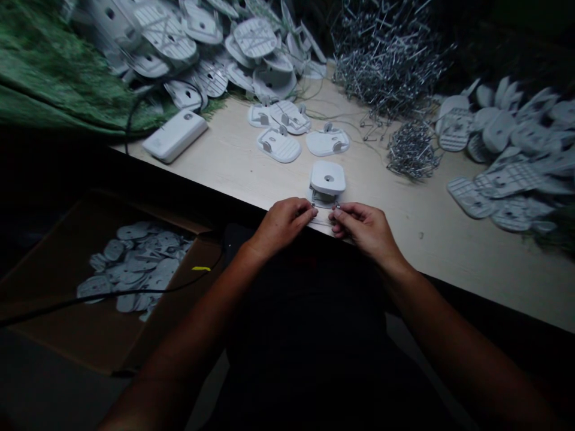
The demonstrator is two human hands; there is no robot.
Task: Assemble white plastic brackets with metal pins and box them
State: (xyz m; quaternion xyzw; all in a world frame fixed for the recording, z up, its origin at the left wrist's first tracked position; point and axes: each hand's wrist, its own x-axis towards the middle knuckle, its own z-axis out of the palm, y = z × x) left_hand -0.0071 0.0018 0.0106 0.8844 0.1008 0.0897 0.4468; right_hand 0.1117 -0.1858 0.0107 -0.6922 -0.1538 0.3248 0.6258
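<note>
At the table's front edge, a white plastic clip-like piece [328, 178] stands with its rounded top plate raised over a lower plate. Thin metal wire shows between the plates. On its near left side, my left hand [287, 220] is closed, thumb and forefinger pinching a small metal wire piece [313, 205]. My right hand [366, 230] mirrors it on the right, with a bit of metal [338, 206] at its pinched fingertips. Whether both hold one single wire is too small to tell. Just beyond lie several loose white plates [279, 146] with upright tabs.
White plates are heaped at the back left [251, 42] and right [507, 137]. A large tangle of metal wire springs [389, 54] lies behind a smaller pile [412, 149]. A white power bank-like box [175, 136] with a cable sits left. Below, a cardboard box [58, 239] holds grey-white pieces.
</note>
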